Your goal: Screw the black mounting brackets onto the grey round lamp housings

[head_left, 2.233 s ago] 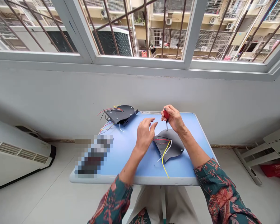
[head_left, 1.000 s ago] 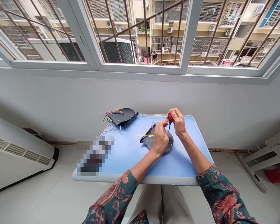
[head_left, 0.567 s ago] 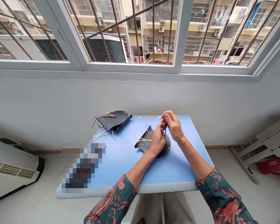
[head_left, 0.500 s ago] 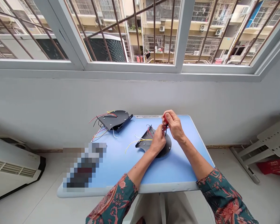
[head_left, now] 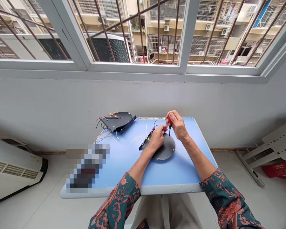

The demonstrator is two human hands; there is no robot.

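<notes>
My right hand (head_left: 178, 126) is closed around the red handle of a screwdriver (head_left: 170, 129). Its dark shaft points straight down at a screw near the far edge of a round black metal plate (head_left: 166, 149). Over the plate's left side rests my left hand (head_left: 157, 137), fingers curled and fingertips together beside the shaft; what they pinch, if anything, is hidden. Silver screws dot the plate's rim. From its left part, partly covered by my left hand, come yellow, white, red and black wires (head_left: 139, 137).
A similar black plate assembly (head_left: 120, 121) with loose coloured wires sits at the back left of the blue table (head_left: 124, 171). A blurred-out item (head_left: 85, 171) lies at the table's left. Behind are a white wall and a barred window.
My left hand has drawn back left from the screw, uncovering more of the round plate. The wires have shifted. The screwdriver stays upright at the screw in my right hand.
</notes>
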